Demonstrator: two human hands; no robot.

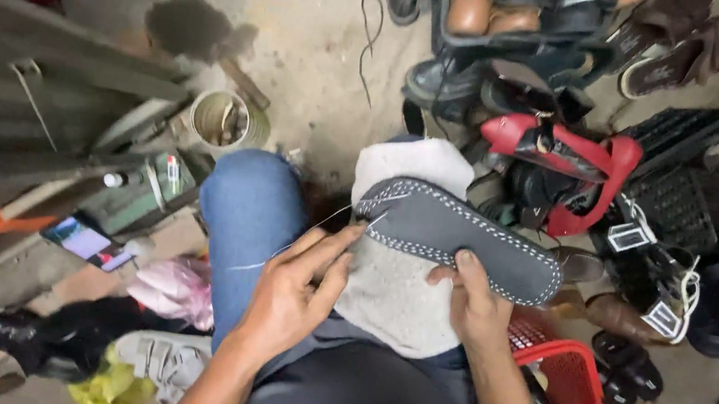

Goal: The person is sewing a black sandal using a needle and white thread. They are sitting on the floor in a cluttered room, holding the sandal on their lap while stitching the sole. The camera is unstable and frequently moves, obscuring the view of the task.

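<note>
broadly, the concrete floor (311, 21) spreads beyond both hands, and a heap of shoes (541, 29) lies on it well past the right hand's far side, dark and brown pairs jumbled together with loose laces trailing. nearer to that hand, a black plastic crate (717, 191) stands to its outer side with a sandal resting on its top edge, and a red-and-black shoe (568, 158) leans just beyond the fingertips. out past the left hand, grey metal bars and boards (40, 94) crowd the outer side. the person's knee in blue jeans (247, 213) rises just beyond the left hand, and a whitish cloth (390, 284) drapes over the lap between and under both hands.

on that cloth sits the grey shoe sole (460, 237), edged all round with white stitches, tilted across the lap. the right hand (477, 307) grips its near edge, thumb on top, fingers hidden beneath. the left hand (292, 292) is pinched on a thin white thread (317, 229), which runs from the sole's heel end past the fingers toward the knee.

a red plastic basket (583, 401) stands just below the right wrist, holding something white; the rest of its contents are hidden. a round tin (224, 118) beyond the left hand holds small items too unclear to tell. a pink cloth (173, 288) and a black shoe (40, 339) lie outside the left forearm.
</note>
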